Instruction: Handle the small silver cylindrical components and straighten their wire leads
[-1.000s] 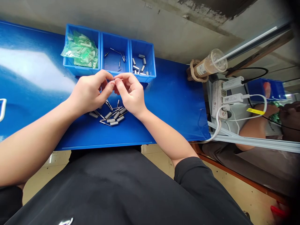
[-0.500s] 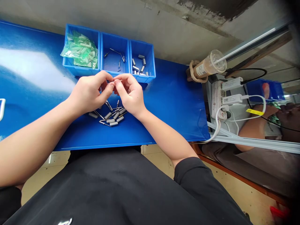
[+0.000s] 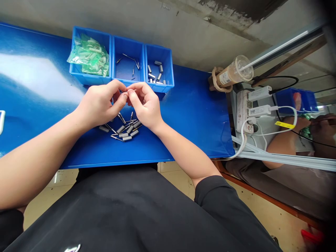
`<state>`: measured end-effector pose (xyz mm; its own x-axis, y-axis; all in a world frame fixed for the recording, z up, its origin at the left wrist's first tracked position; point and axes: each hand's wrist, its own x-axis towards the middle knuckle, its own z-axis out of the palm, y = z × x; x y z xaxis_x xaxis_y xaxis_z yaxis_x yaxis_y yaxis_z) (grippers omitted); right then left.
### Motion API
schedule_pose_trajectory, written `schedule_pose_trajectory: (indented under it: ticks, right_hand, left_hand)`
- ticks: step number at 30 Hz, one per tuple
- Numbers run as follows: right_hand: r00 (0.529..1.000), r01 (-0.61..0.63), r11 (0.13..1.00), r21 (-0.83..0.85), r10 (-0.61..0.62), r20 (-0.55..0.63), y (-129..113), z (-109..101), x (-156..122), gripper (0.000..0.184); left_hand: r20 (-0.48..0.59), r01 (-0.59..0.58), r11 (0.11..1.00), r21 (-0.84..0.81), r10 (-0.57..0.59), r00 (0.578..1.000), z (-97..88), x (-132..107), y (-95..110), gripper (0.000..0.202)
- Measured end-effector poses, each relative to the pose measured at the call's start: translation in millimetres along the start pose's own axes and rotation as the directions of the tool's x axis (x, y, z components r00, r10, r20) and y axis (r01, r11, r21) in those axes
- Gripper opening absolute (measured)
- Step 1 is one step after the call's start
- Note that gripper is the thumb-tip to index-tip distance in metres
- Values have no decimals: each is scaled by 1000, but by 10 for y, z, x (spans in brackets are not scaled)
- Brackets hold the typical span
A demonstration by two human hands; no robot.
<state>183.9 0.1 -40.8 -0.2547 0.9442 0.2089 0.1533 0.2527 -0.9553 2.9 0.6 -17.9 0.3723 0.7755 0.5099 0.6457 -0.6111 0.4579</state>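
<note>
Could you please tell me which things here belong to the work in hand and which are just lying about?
In use:
left hand and right hand, fingertips pinched together on something tiny
pile of metal parts
three blue bins

Lying about:
plastic cup
power strip
white cable

Worktop [image 3: 189, 115]: glossy saturated blue with a pale whitish glare patch at the left. Three bins [image 3: 130, 61]: the same bright blue, plain, no pattern. Bag [image 3: 89, 56] in the left bin: translucent green with pale, whitish pieces showing through. Small parts [image 3: 123, 131] on the worktop and in the middle and right bins: silver-grey metal. Wall [image 3: 183, 31] behind: dull grey with a dark brown-black patch near the top. Cup [image 3: 235, 73]: clear plastic, light brown contents, white label. Power strip [image 3: 244, 112] and its cables: white, with one yellow tag [image 3: 285, 124]. Clothing [image 3: 136, 213] on the lap: plain black. Floor [image 3: 44, 203]: beige.
</note>
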Motion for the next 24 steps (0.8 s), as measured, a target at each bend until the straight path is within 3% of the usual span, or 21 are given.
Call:
schedule_pose_trajectory:
  ticks: [7, 13, 24]
  right_hand:
    - [999, -17, 1000, -11, 17, 32, 6, -18, 14, 35]
    - [999, -8, 1000, -2, 8, 52, 13, -40, 27, 26]
    - [999, -17, 997, -74, 21, 51, 5, -50, 26, 27]
  left_hand:
    - [20, -14, 1000, 1, 14, 1000, 1, 3, -18, 20]
    - [113, 29, 998, 56, -35, 993, -16, 9, -29, 25]
    - [173, 37, 994, 99, -54, 983, -25, 17, -30, 27]
